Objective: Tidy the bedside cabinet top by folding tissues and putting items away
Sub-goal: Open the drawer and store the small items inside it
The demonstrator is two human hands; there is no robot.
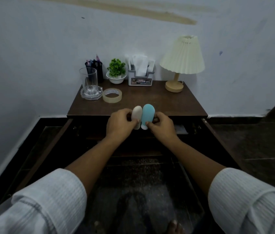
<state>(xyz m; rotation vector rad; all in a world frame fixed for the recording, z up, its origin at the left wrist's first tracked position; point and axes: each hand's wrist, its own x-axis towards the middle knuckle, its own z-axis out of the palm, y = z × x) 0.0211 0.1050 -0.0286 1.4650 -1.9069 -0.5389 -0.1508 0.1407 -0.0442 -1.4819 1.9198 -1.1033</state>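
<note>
My left hand (120, 124) pinches a small cream squeeze bottle (136, 114), cap end down. Beside it my right hand (161, 124) pinches a blue squeeze bottle (147, 114), also cap down. The two bottles touch side by side above the front edge of the brown cabinet top (150, 98) and over the open drawer (76, 132). Folded white tissues stand in a grey holder (140, 80) at the back of the top.
On the top stand a glass in a clear ashtray (89, 83), a tape roll (112, 95), a dark pen cup (95, 68), a small potted plant (116, 71) and a pleated lamp (182, 61). The drawer's wooden sides reach toward me. A white paper (181, 129) lies inside it.
</note>
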